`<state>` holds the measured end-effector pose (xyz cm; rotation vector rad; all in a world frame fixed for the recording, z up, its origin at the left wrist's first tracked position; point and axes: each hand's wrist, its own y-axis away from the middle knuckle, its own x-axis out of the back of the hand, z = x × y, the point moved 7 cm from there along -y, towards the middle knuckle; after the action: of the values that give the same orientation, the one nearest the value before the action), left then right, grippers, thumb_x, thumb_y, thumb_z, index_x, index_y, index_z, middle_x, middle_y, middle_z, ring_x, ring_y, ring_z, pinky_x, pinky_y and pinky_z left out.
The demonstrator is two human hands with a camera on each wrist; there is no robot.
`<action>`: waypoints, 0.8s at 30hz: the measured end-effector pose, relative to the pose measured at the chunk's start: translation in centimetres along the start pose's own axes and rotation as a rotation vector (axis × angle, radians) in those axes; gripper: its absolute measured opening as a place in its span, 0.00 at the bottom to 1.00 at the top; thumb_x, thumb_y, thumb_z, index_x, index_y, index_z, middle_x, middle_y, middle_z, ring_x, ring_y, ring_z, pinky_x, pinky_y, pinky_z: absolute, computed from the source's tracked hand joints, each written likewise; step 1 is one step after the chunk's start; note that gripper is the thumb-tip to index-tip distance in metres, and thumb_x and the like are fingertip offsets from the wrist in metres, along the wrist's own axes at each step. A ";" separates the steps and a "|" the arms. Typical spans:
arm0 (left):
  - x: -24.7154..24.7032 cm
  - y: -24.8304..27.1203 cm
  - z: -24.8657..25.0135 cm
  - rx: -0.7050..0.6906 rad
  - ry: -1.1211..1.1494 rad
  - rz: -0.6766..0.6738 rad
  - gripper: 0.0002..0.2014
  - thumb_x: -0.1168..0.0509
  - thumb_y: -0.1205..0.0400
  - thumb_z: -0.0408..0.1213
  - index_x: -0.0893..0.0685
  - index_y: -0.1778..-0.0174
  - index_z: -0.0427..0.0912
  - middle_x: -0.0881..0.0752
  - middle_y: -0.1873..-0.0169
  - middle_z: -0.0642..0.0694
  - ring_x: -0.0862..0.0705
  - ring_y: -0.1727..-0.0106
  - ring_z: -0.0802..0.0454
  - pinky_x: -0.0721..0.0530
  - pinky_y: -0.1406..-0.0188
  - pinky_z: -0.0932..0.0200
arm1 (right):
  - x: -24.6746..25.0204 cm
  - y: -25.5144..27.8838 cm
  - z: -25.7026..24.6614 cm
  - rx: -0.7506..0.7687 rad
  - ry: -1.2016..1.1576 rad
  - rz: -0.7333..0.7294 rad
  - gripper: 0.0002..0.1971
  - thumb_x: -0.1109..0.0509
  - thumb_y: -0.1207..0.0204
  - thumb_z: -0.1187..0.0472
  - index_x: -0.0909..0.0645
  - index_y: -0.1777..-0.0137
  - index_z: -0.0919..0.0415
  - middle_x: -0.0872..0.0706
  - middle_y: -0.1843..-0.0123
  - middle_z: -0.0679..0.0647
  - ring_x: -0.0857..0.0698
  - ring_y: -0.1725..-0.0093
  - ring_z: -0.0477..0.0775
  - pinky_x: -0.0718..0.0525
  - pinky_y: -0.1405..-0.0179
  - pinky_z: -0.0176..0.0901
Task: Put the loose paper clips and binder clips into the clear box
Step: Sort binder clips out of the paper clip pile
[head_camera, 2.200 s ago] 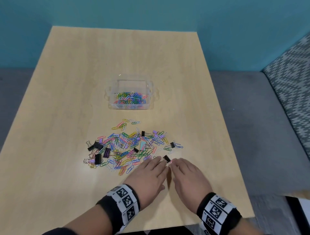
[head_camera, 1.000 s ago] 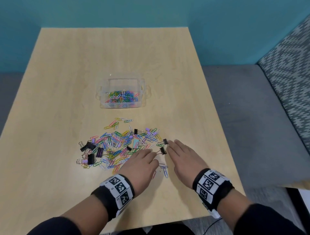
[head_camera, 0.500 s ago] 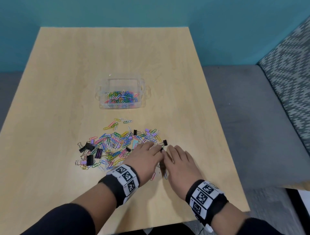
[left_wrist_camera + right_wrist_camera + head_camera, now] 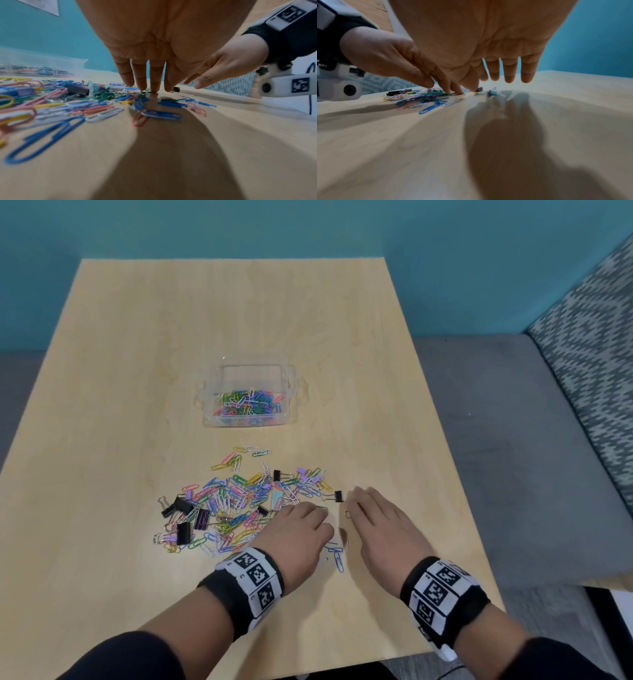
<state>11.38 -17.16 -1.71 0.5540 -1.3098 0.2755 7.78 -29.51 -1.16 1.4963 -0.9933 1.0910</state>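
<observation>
A clear box (image 4: 293,392) near the table's middle holds coloured paper clips. In front of it lies a loose pile of coloured paper clips (image 4: 236,501) with several black binder clips (image 4: 183,532) at its left. My left hand (image 4: 308,517) lies flat at the pile's right edge, its straight fingers (image 4: 155,86) pressing clips against the table. Just to the right, my right hand (image 4: 363,505) hovers with fingers (image 4: 510,75) straight and holds nothing. A small black binder clip (image 4: 338,496) sits just ahead, between the two hands. Several blue clips (image 4: 338,558) lie between the wrists.
The wooden table (image 4: 239,313) is bare behind the box. Its front edge runs just under my forearms. A grey bench (image 4: 513,440) with a patterned cushion (image 4: 596,344) stands on the right, and a teal wall is behind.
Both hands slid forward from the front of the table to the pile's right edge. In the last half second my right hand drew a little away from the left.
</observation>
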 end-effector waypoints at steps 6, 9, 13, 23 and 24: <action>-0.4 2.0 -0.7 0.039 0.023 0.070 0.12 0.47 0.29 0.36 0.21 0.55 0.46 0.17 0.49 0.44 0.20 0.44 0.40 0.20 0.47 0.47 | -0.5 -2.4 -0.5 0.072 0.095 -0.077 0.36 0.30 0.36 0.61 0.30 0.24 0.66 0.27 0.23 0.61 0.30 0.25 0.67 0.26 0.30 0.62; 0.0 1.5 -1.4 0.079 0.053 0.102 0.11 0.43 0.29 0.34 0.21 0.52 0.43 0.18 0.43 0.40 0.20 0.41 0.38 0.19 0.46 0.46 | 0.2 -3.6 -1.6 0.123 0.089 -0.040 0.33 0.31 0.35 0.61 0.28 0.26 0.65 0.25 0.25 0.61 0.29 0.25 0.66 0.27 0.30 0.61; 0.1 0.1 -2.0 0.105 0.102 0.112 0.19 0.31 0.33 0.33 0.19 0.45 0.40 0.21 0.33 0.36 0.22 0.32 0.37 0.20 0.38 0.44 | -0.4 -4.4 -3.2 0.182 0.094 -0.070 0.30 0.48 0.28 0.59 0.30 0.26 0.68 0.26 0.25 0.64 0.30 0.24 0.64 0.29 0.27 0.59; -0.9 1.0 -2.7 0.075 0.046 0.106 0.20 0.29 0.33 0.36 0.19 0.44 0.41 0.21 0.32 0.39 0.22 0.33 0.39 0.22 0.37 0.45 | 0.7 -4.4 -2.9 0.160 -0.033 0.017 0.27 0.33 0.38 0.65 0.24 0.35 0.64 0.25 0.27 0.63 0.23 0.30 0.61 0.28 0.28 0.56; -0.8 1.0 -2.6 0.068 0.046 0.114 0.20 0.29 0.33 0.36 0.20 0.45 0.41 0.21 0.31 0.39 0.22 0.33 0.38 0.22 0.37 0.45 | 0.7 -4.9 -2.7 0.149 -0.028 0.019 0.27 0.31 0.39 0.66 0.23 0.35 0.64 0.27 0.25 0.63 0.24 0.29 0.62 0.29 0.28 0.57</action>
<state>12.85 -14.88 -2.69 0.5285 -1.2934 0.4254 12.25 -26.09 -1.38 1.6286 -0.9639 1.1824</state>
